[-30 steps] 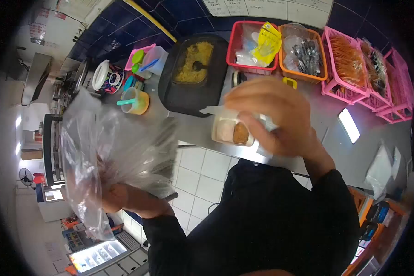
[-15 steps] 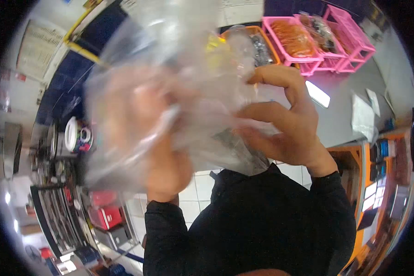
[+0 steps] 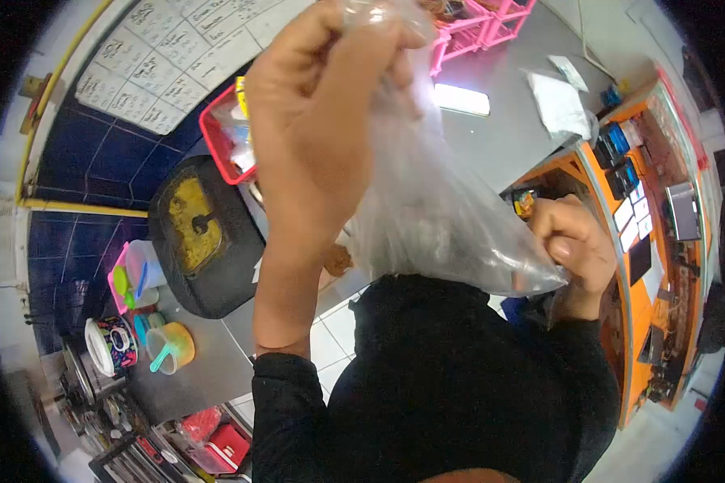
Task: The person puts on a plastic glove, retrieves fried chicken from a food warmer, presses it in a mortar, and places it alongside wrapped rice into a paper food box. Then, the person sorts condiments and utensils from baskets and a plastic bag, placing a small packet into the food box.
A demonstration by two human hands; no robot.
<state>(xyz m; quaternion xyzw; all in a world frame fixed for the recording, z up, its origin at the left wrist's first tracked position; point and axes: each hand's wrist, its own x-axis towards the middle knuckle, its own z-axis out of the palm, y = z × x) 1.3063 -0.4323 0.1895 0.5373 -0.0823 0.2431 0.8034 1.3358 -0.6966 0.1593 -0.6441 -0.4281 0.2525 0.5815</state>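
- Gripping the upper end of a clear plastic bag (image 3: pixel 447 221), the left hand (image 3: pixel 318 129) is raised high, its fingers closed and bunched around the film.
- The right hand (image 3: pixel 576 245), lower down, has its fingers curled and closed on the bag's lower right side, close to the corner.
- The bag hangs between the two hands in front of the person's black top (image 3: pixel 459 370), gathered narrow above and spread wide below; whether anything lies inside cannot be told through the cloudy film.
- Just beside the left wrist, a piece of brown food (image 3: pixel 338 259) shows, partly hidden by the arm and the bag.
- Left of that forearm, a dark tray (image 3: pixel 238 282) bears yellow food (image 3: pixel 187 201) with a black utensil (image 3: pixel 204 220) in it.
- Beyond the left hand, a red basket (image 3: pixel 216 145) is partly covered by it.
- Nearer the counter's left end are a clear jug (image 3: pixel 145 266), a cup (image 3: pixel 179 342) with a turquoise spoon (image 3: pixel 161 357) and a patterned tub (image 3: pixel 121 346).
- On the grey counter (image 3: pixel 483 149) past the bag lie a phone (image 3: pixel 461 100) with a bright screen and a white packet (image 3: pixel 557 105), with pink racks (image 3: pixel 479 34) above.
- Outermost, an orange shelf unit (image 3: pixel 632 322) stands at the right and a written whiteboard (image 3: pixel 161 64) hangs on blue tiles (image 3: pixel 80 161).
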